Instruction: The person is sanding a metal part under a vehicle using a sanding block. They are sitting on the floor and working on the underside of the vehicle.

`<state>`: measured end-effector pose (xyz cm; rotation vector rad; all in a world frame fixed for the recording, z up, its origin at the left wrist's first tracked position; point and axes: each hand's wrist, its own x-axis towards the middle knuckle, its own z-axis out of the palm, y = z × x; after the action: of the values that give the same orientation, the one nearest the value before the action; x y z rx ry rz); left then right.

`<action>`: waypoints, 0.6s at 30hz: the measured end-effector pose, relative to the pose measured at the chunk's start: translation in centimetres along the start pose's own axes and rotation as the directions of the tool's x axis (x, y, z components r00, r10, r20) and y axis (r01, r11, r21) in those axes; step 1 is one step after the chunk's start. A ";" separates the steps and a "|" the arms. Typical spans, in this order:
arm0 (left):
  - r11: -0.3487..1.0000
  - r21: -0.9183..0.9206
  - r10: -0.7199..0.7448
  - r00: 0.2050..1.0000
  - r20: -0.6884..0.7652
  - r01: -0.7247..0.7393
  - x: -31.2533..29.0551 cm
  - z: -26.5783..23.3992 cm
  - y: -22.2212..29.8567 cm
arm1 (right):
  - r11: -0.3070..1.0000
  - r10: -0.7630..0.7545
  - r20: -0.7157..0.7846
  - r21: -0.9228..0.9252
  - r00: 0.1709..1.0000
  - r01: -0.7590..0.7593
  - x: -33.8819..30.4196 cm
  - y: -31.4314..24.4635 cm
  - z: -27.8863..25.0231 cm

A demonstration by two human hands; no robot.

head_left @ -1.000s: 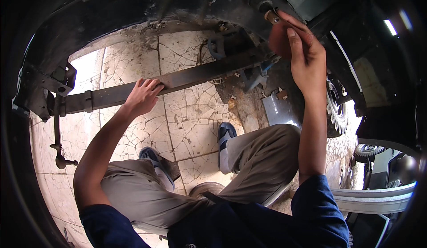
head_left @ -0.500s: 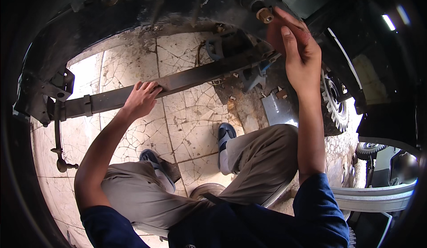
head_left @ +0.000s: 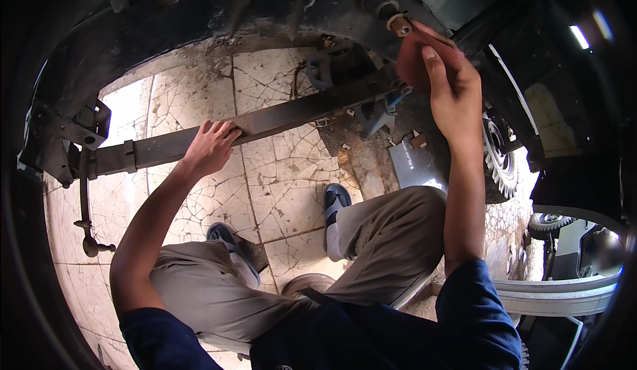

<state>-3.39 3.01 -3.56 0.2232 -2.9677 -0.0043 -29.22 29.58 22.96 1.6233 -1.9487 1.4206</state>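
My right hand [head_left: 454,95] is raised at the upper right, pinching a reddish-brown piece of sandpaper [head_left: 417,61] between thumb and fingers. The sandpaper's upper edge lies close beside a rusty brown nut [head_left: 399,25] at the end of a dark rounded fitting; whether they touch I cannot tell. My left hand [head_left: 211,146] lies on the dark leaf spring [head_left: 285,119], fingers stretched over its top and a little apart. That long bar slants from a bracket at the left up to the right, where its end passes behind the sandpaper.
A dark vehicle body [head_left: 219,12] arches overhead. At left a thin link rod [head_left: 86,204] hangs down. Beyond the bar stands a blue-grey jack stand [head_left: 379,118]. A grey metal plate [head_left: 415,164] and a toothed tire [head_left: 497,151] are at right, above cracked floor tiles [head_left: 292,204].
My right hand has turned and shifted slightly right and down with the sandpaper, so more of the sheet's face shows below the nut. My left hand stays in place.
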 end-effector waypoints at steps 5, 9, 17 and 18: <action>1.000 -0.008 -0.002 1.000 0.020 0.002 -0.2 0.2 -0.3 | 0.977 -0.147 -0.006 -0.160 0.989 0.145 0.3 -0.9 0.5; 1.000 -0.012 -0.013 0.999 0.047 0.013 -0.2 0.1 -0.2 | 0.978 -0.083 0.016 -0.193 0.996 0.084 0.3 -1.4 0.2; 0.999 -0.004 -0.035 0.995 0.097 0.035 -0.1 -0.2 -0.1 | 0.998 -0.011 -0.030 -0.061 0.999 0.009 -0.2 -0.7 0.7; 0.999 -0.003 -0.038 0.994 0.100 0.038 0.0 -0.2 -0.1 | 0.999 -0.003 -0.036 -0.033 0.999 0.002 -0.3 -0.5 0.9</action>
<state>-3.34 2.94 -3.35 0.2867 -3.0625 -0.0283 -28.34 29.09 22.54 1.5746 -1.9396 1.3993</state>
